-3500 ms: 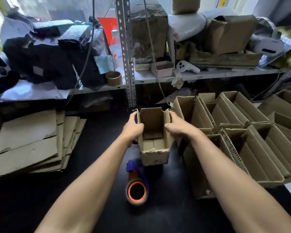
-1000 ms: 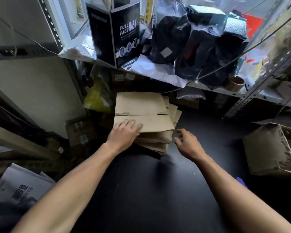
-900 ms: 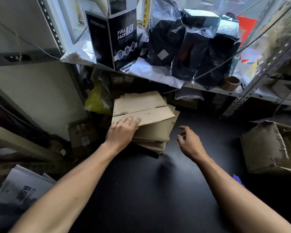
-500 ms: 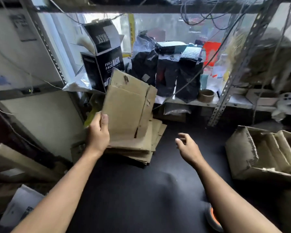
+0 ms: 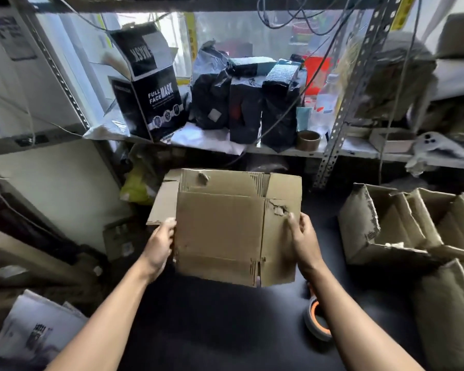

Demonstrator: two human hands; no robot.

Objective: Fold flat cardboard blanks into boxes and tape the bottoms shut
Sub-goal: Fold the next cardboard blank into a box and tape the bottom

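A flat brown cardboard blank hangs above the black table, held upright in front of me. My left hand grips its left edge. My right hand grips its right edge, just below a torn patch. Behind the blank, part of the stack of flat blanks shows at the left. A tape dispenser with an orange core lies on the table beside my right forearm, partly hidden by it.
Folded open boxes crowd the right side of the table. A metal shelf behind carries a black "FULL FACE MASK" box, black bags and a brown tape roll. Papers lie at lower left.
My left hand lifted the top blank off the stack and carried it to the middle. My right hand, free half a second ago, now grips the blank's right edge.
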